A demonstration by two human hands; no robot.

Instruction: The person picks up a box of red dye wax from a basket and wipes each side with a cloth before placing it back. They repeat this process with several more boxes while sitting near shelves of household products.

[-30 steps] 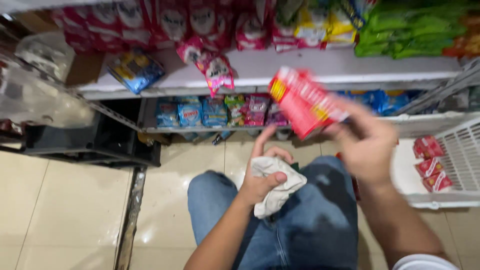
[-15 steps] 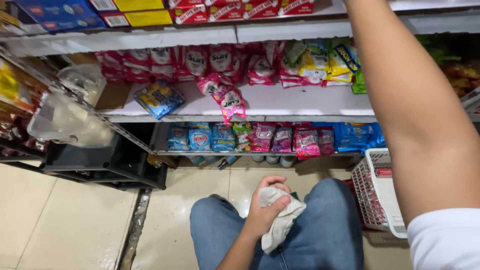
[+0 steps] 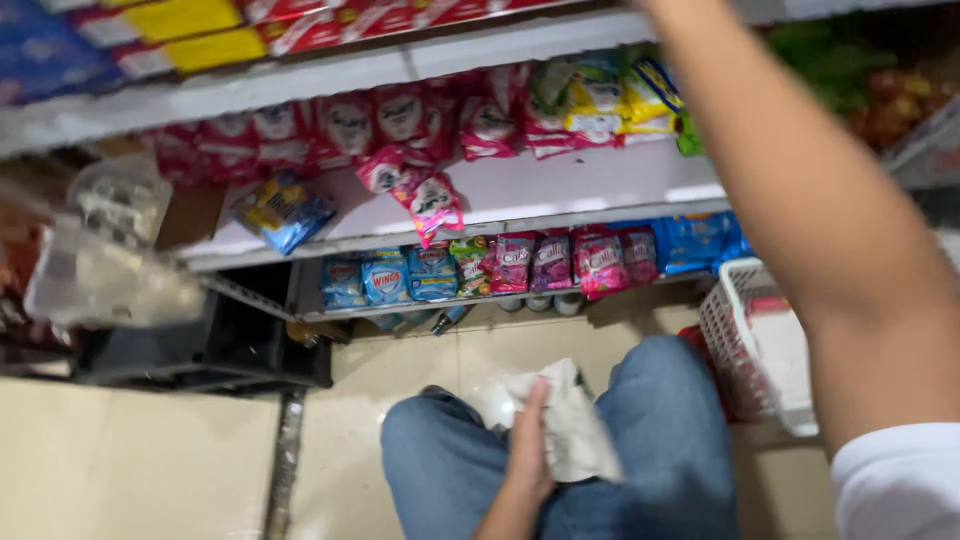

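White cloth point(image 3: 570, 430) is staying on my lap, left hand point(image 3: 527, 450) still gripping it. Red packet I was holding a second ago is gone from view; right arm point(image 3: 800, 200) is reaching up past the shelves point(image 3: 600, 190), hand out of frame, grip unknown.

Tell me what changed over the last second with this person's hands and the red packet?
The right arm swung up past the top edge of the view, so its hand and the red packet it held a second ago no longer show. The view tilted up toward the shelves. The left hand stayed on the lap in blue jeans, holding the crumpled white cloth. The white plastic basket stayed on the floor.
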